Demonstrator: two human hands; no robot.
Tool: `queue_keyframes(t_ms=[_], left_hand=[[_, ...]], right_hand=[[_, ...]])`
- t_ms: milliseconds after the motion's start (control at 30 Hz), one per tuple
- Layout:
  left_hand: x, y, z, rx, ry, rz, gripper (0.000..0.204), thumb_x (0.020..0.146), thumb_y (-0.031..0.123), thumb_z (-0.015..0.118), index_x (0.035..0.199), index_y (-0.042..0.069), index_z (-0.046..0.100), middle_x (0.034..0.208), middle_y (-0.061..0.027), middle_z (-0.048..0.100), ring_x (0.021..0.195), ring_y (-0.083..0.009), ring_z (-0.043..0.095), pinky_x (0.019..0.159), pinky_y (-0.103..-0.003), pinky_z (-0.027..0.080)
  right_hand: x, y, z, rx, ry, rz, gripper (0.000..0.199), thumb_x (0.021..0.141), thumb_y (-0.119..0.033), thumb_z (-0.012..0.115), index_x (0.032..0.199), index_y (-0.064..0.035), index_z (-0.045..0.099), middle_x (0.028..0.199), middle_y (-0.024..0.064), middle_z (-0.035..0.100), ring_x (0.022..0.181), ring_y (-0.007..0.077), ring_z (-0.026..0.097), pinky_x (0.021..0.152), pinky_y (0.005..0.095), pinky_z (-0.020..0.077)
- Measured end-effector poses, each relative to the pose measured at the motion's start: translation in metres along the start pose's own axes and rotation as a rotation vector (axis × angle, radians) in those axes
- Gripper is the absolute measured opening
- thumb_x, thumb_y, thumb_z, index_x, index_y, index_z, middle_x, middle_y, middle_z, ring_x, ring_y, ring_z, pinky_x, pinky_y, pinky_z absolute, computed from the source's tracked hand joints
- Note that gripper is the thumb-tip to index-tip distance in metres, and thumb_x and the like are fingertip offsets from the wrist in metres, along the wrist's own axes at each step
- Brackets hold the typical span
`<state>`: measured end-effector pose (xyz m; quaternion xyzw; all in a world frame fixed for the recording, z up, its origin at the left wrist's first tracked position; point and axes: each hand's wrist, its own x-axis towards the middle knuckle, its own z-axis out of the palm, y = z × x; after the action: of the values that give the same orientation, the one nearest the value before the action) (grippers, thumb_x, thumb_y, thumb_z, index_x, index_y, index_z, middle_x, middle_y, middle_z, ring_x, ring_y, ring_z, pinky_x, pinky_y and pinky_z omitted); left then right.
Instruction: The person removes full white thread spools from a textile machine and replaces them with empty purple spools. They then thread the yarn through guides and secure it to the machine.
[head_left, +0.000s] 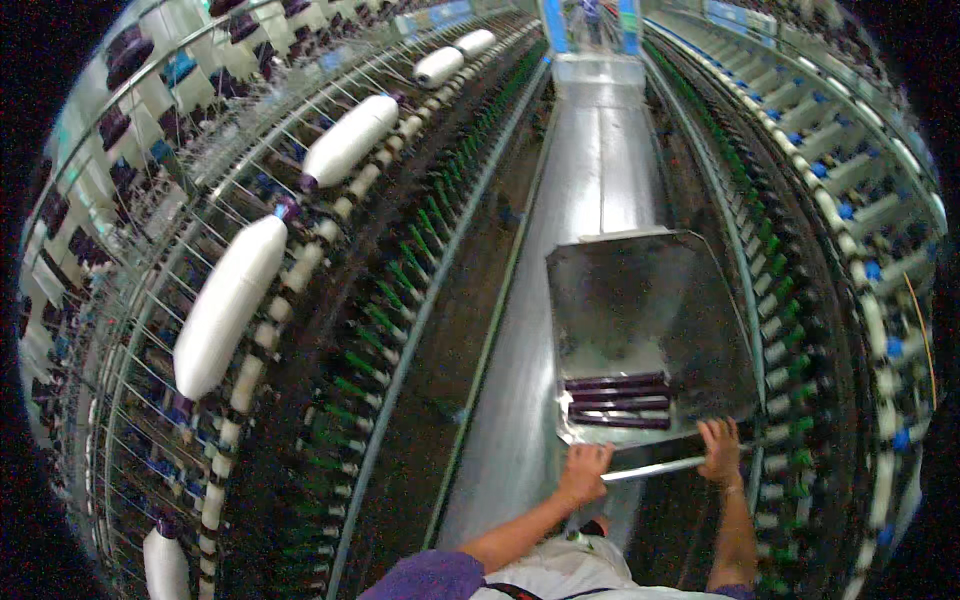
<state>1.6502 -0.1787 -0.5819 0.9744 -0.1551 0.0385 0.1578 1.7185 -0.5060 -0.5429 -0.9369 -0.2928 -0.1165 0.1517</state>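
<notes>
Both of my hands grip the handle bar (655, 469) of a metal trolley (650, 290) in front of me. My left hand (586, 472) is closed around the bar's left end. Around its right end my right hand (719, 452) is wrapped. Inside the trolley, at the end near me, several dark purple tubes (620, 383) lie crosswise in a stack. A pale lining or sheet shows beside them, and the trolley's far part shows bare grey metal.
Large white yarn bobbins (235, 305) lie along the left machine, above a row of green spindles (385, 315). More spindles and blue-tipped parts (872, 271) line the right machine. A shiny metal aisle floor (600, 180) runs ahead between them. Blue-framed equipment (598, 30) stands at the far end.
</notes>
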Motion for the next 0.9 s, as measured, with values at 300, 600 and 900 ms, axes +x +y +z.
queue_keyframes(t_ms=[300,600,900], left_hand=[[0.186,-0.036,-0.01,-0.027,-0.089,-0.058,0.093,0.06,0.029,0.083,0.142,0.01,0.044,0.114,-0.0126,0.056,0.109,-0.0311,0.054,0.098,-0.047,0.04],[0.4,-0.096,-0.02,-0.002,-0.154,-0.061,0.102,0.059,0.025,0.085,0.148,0.012,0.036,0.119,-0.0106,0.053,0.114,-0.0285,0.052,0.097,-0.046,0.039],[0.598,-0.162,-0.009,0.035,-0.187,-0.046,0.103,0.059,0.026,0.085,0.148,0.015,0.034,0.121,-0.01,0.052,0.114,-0.0286,0.051,0.094,-0.047,0.04]], right_hand=[[0.154,0.142,0.036,-0.209,-0.21,0.029,0.092,0.041,-0.022,0.084,0.126,-0.0084,0.054,0.117,0.0108,0.051,0.118,0.0329,0.047,0.115,0.053,0.0276],[0.331,0.29,0.07,-0.362,-0.174,-0.064,0.082,0.057,-0.027,0.083,0.13,-0.0117,0.051,0.125,0.0111,0.05,0.124,0.0342,0.045,0.116,0.0538,0.0258],[0.515,0.4,0.08,-0.296,-0.298,0.02,0.103,0.042,-0.024,0.092,0.134,-0.0119,0.046,0.128,0.0108,0.05,0.13,0.0328,0.041,0.12,0.0527,0.0205]])
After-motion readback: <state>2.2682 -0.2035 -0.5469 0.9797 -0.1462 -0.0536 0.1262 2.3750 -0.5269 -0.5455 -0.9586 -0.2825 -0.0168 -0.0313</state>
